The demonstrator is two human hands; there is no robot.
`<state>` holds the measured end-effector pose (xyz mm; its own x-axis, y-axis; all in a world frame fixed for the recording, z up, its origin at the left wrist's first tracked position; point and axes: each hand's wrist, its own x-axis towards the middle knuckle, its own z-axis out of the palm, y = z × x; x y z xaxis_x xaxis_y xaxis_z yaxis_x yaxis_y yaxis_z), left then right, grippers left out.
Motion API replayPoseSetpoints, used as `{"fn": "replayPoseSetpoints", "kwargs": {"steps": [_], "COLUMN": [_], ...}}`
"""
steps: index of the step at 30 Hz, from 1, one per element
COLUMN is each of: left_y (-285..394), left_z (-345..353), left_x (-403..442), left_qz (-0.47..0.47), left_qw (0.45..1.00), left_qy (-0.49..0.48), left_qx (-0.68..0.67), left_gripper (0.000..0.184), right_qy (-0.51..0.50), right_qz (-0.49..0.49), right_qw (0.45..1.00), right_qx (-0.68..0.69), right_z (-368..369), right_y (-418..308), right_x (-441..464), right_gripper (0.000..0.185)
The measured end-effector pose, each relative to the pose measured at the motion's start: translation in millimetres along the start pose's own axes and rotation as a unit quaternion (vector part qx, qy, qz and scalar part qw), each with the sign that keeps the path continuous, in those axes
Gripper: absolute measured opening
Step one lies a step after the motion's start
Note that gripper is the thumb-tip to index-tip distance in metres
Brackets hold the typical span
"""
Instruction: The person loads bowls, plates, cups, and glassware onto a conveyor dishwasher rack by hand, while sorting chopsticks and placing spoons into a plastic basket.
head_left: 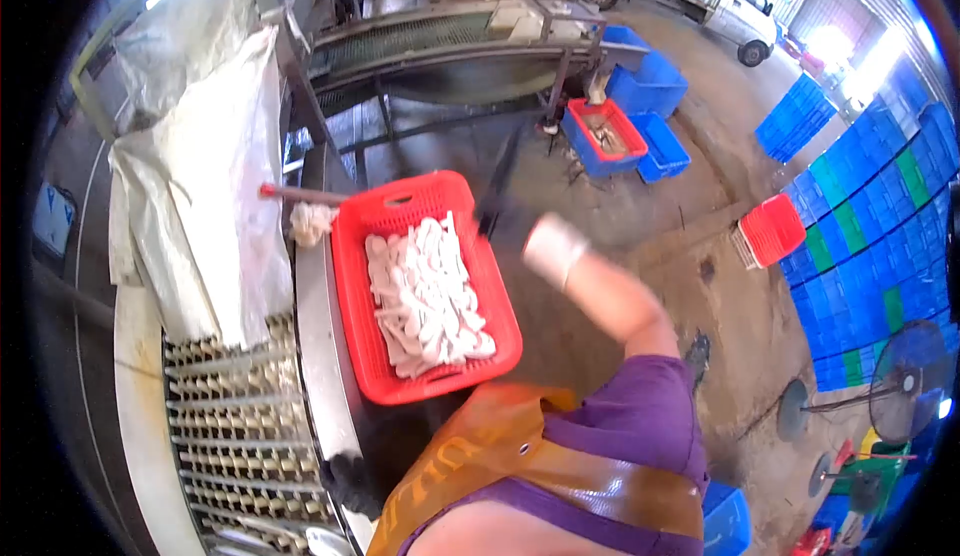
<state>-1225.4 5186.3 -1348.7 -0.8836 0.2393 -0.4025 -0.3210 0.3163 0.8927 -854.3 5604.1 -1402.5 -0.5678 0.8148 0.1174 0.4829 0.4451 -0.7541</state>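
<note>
My right hand (555, 248), in a whitish glove, is raised to the right of a red basket (503, 296). Motion smears its fingers, and whether it holds anything cannot be made out. Many long, pale pieces (430, 291) lie heaped in the basket. A dark-gloved shape (350, 483), apparently my left hand, is at the metal edge of the roller conveyor (245, 426), below the basket; its fingers are not distinct. Shiny objects (328, 541) lie near it at the conveyor's lower end. A dark blurred strip (505, 176) appears beyond the basket's right side.
White sheeting (215, 186) covers the conveyor's upper part. A red-handled bar (300, 195) and crumpled pale material (312, 224) adjoin the basket. Beyond are blue bins (648, 86) and a red tray (608, 131). Blue crates (870, 226) and fans (905, 383) stand right; a truck (735, 6) is behind.
</note>
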Motion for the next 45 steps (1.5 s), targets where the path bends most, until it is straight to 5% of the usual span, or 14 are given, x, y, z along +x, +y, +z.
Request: {"fn": "replayPoseSetpoints", "kwargs": {"steps": [2, 3, 7, 8, 10, 11, 12, 13, 15, 18, 22, 24, 36, 45], "left_y": [-15.6, -17.4, -23.4, -23.9, -28.5, -29.5, -32.0, -35.6, -52.8, -54.9, -4.2, 27.4, 34.8, 42.0], "left_z": [-10.4, -14.6, -17.7, -19.1, -19.7, -21.9, -23.4, -27.1, -39.5, -38.2, -2.9, 17.6, 26.9, 28.7], "left_x": [12.4, 20.5, 20.7, 21.7, 23.8, 24.7, 25.5, 29.1, 41.4, 31.8, 1.9, -6.9, 1.2, -0.9], "left_qz": [0.254, 0.474, 0.405, 0.394, 0.381, 0.377, 0.373, 0.370, 0.349, 0.247, 0.376, 0.416, 0.413, 0.379], "left_qw": [0.935, 0.744, 0.814, 0.821, 0.825, 0.825, 0.824, 0.825, 0.842, 0.917, 0.802, 0.736, 0.734, 0.729], "left_qy": [-0.014, -0.014, 0.010, 0.009, 0.012, 0.010, 0.008, 0.004, -0.010, 0.019, 0.021, 0.012, 0.015, 0.024], "left_qx": [0.247, 0.471, 0.417, 0.414, 0.417, 0.422, 0.426, 0.427, 0.412, 0.314, 0.463, 0.534, 0.538, 0.570], "left_gripper": [0.023, 0.017, 0.015, 0.015, 0.014, 0.013, 0.013, 0.013, 0.012, 0.011, 0.012, 0.013, 0.019, 0.020], "right_qy": [0.238, 0.370, 0.354, 0.306, 0.424, 0.352, 0.225, 0.200, 0.057, -0.047, -0.094, 0.000, -0.062, -0.172], "right_qz": [0.080, 0.150, 0.202, 0.124, -0.032, -0.157, -0.029, -0.147, 0.064, 0.262, 0.243, 0.041, -0.100, 0.158], "right_qw": [0.963, 0.915, 0.792, 0.819, 0.902, 0.851, 0.653, 0.815, 0.996, 0.848, 0.865, 0.997, 0.922, 0.933], "right_qx": [-0.092, -0.048, -0.455, -0.469, 0.080, -0.356, -0.723, -0.524, -0.003, 0.458, 0.429, 0.073, -0.370, -0.273], "right_z": [-185.5, -265.2, -399.2, -382.6, -267.4, -217.6, -156.7, -99.7, 41.7, 165.6, 244.3, 261.1, 300.0, 252.7], "right_y": [23.8, 35.5, 36.6, 10.1, -55.5, -51.9, -102.4, -63.8, 28.1, 11.1, 48.2, 73.5, 126.3, 47.1], "right_x": [60.3, 87.8, 163.5, 176.4, 180.0, 170.9, 162.1, 155.0, 158.6, 97.2, 50.8, 46.9, 128.5, 136.5], "right_gripper": [0.019, 0.019, 0.030, 0.028, 0.026, 0.028, 0.024, 0.026, 0.018, 0.019, 0.024, 0.027, 0.034, 0.057]}}
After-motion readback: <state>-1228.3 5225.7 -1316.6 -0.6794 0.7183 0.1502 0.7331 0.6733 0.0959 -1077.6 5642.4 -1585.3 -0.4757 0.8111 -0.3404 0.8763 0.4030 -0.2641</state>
